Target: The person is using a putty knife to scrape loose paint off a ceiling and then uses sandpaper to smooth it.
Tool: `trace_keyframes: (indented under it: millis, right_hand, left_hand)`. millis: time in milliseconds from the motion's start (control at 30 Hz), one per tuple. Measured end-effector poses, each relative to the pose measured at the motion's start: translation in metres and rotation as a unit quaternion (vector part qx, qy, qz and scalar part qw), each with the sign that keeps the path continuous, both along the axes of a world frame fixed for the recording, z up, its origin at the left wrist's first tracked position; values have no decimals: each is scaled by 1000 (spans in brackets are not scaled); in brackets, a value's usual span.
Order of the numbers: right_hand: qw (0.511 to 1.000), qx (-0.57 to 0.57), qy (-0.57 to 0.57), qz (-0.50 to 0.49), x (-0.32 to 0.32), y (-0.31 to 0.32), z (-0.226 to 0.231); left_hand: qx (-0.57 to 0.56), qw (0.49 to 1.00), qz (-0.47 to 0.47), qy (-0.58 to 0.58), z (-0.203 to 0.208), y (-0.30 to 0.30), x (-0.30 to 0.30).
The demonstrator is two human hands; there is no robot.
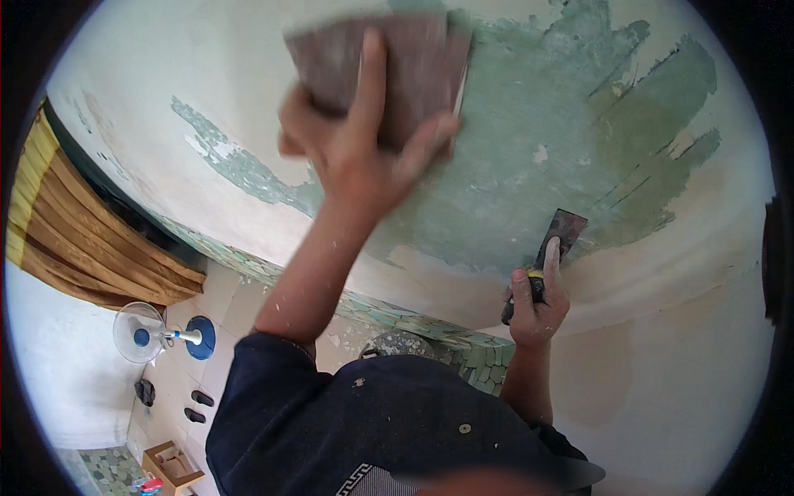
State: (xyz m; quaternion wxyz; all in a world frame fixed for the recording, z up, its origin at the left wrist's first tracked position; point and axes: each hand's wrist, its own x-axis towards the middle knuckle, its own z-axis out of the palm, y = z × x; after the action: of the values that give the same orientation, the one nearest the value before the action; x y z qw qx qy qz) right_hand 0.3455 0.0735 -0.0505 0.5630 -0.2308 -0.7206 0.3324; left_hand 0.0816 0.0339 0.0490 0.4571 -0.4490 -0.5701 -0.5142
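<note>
My left hand is raised against the wall, its fingers and thumb gripping a broad flat reddish-brown plate. One finger stretches up along the plate's face and the thumb bears on its right edge. Motion smears both, and the plate's exact kind cannot be made out. Lower and to the right, my right hand is closed round the black, yellow-banded handle of a putty knife. A finger lies along its narrow, stained blade, which points up in front of the wall. Behind both tools, the wall shows a large green patch with ragged edges amid whitish coating.
A smaller green strip shows at the left. Greenish stone-patterned cladding runs along the wall's foot. On the left are a brown curtain, a fan, dark slippers and a box. Pale crumbs lie on the tiled floor.
</note>
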Motion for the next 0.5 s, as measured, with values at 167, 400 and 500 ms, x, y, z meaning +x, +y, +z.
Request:
trace_keyframes:
  millis: [167, 400, 500]
  right_hand:
    - [1000, -4, 13, 19, -4, -1, 0]
    - [1000, -7, 8, -3, -2, 2, -5]
    - [1000, -8, 3, 2, -3, 3, -5]
  left_hand:
    - [20, 999, 2, 36, 96, -1, 0]
    - [31, 999, -32, -13, -34, 6, -6]
    - [-30, 997, -27, -62, -138, -2, 18]
